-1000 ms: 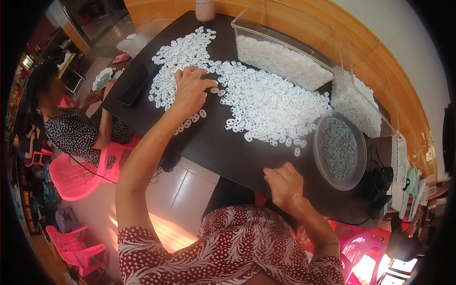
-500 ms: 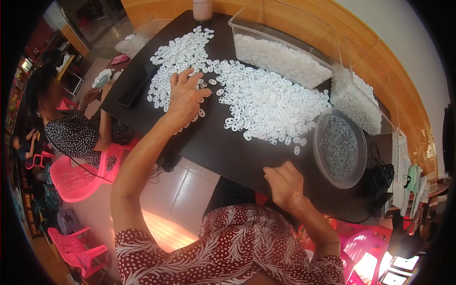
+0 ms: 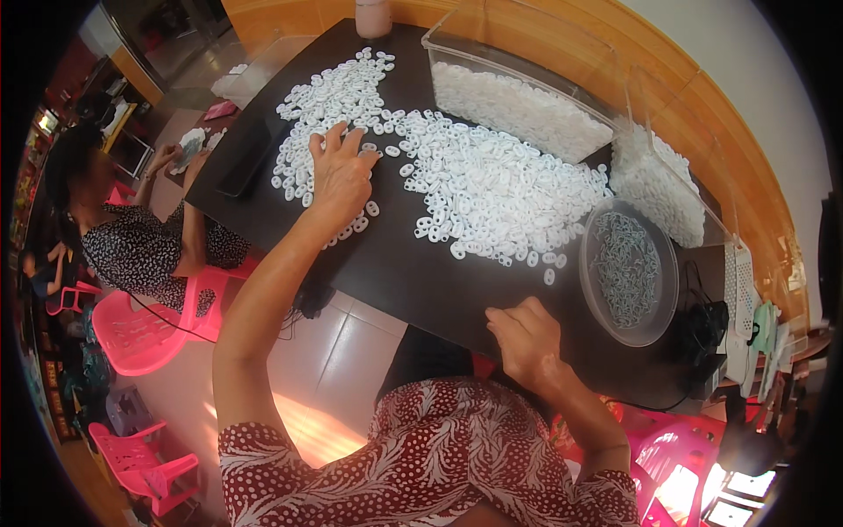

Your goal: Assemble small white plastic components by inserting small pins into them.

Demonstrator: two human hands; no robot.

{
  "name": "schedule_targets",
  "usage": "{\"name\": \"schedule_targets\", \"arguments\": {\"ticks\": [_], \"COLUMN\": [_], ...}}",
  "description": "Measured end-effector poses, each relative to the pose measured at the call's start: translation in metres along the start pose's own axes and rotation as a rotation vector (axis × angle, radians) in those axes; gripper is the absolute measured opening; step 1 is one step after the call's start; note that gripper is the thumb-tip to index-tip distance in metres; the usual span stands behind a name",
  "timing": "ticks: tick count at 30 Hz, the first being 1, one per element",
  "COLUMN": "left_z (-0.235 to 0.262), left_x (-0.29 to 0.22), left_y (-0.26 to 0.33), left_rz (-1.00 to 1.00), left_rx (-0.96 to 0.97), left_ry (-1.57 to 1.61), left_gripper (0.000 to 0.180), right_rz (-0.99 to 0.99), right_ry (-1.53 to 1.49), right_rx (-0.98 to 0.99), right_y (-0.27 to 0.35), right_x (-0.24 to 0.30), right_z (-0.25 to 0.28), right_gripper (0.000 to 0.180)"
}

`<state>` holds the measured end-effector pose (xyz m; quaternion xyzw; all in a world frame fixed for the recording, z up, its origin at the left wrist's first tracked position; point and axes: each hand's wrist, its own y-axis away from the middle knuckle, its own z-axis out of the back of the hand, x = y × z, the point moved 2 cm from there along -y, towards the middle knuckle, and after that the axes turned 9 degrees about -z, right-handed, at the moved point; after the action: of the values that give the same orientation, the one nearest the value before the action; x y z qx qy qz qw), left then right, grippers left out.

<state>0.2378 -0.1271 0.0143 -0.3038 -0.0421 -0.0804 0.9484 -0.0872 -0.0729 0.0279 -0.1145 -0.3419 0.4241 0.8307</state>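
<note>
— Left hand [image 3: 338, 176]?
— Spread flat, fingers wide, pressing on the white plastic rings [image 3: 474, 180] heaped across the far part of the dark table [image 3: 413, 272].
— Right hand [image 3: 527, 338]?
— Loosely curled at the near table edge; contents impossible to tell.
— Handling?
— Probably light, stiff, slippery, quick to scatter. Best raked flat or pinched 1 by 1 at the rim.

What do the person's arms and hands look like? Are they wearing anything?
Both arms are bare from the short sleeves down. The sleeves are dark red cloth with white dots and leafy shapes. The left hand and right hand wear no gloves, and I see no rings or watch.
</note>
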Motion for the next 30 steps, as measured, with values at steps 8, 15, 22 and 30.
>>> {"name": "schedule_targets", "arguments": {"ticks": [8,15,22,30], "left_z": [0.015,0.018,0.007,0.02], "left_x": [-0.028,-0.051,-0.03,-0.011], "left_y": [-0.004,-0.001,-0.016,-0.004], "left_rz": [-0.114,-0.136,-0.146,-0.137], "left_rx": [0.036,-0.004,-0.145,-0.047], "left_ry": [0.183,0.29,0.172,0.1], "left_gripper": [0.027,0.028,0.024,0.022], "right_rz": [-0.012,-0.019,0.003,0.012], "right_ry": [0.007,-0.04,-0.002,0.003], "right_rx": [0.001,-0.007,-0.017,-0.019], "right_y": [0.001,0.003,0.004,0.006], "right_x": [-0.003,-0.003,0.0,0.0], "right_z": [0.0,0.001,0.002,0.003], "right_gripper": [0.026,0.025,0.026,0.026]}}
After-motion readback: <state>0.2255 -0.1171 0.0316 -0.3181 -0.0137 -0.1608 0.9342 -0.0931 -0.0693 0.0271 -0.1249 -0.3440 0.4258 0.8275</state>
